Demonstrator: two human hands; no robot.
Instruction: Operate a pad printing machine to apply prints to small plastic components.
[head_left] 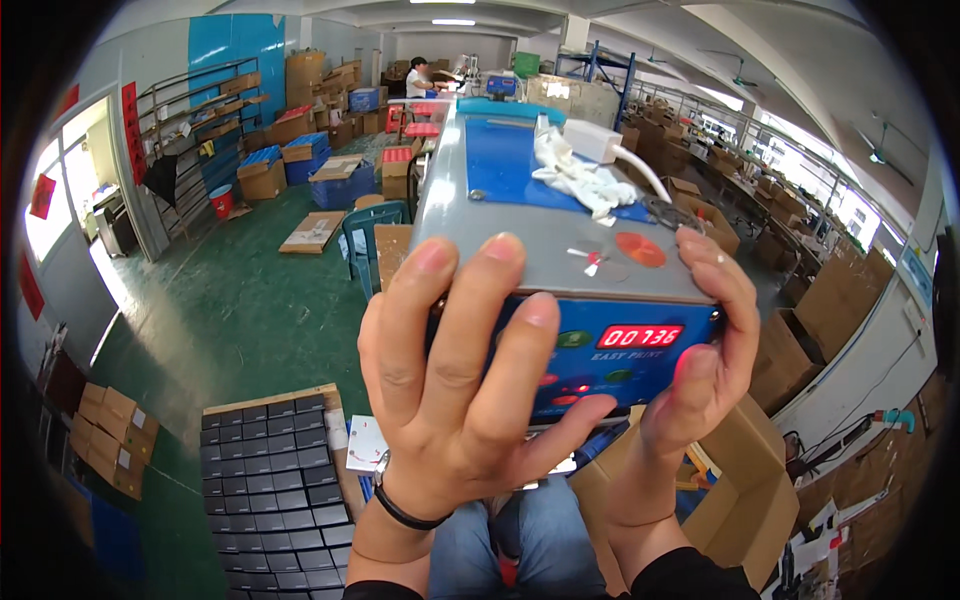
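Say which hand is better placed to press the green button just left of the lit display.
Probably the left hand: its index fingertip is beside the green button; the right hand is beyond the lit display.

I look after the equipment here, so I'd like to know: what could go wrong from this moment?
The left hand is in front of the blue front panel, its thumb near the buttons, so one might get pressed by accident.
The crumpled white cloth lies loose on top of the machine; a tilt or jolt could slide it off.
The white cable arches near the right hand and might get snagged.
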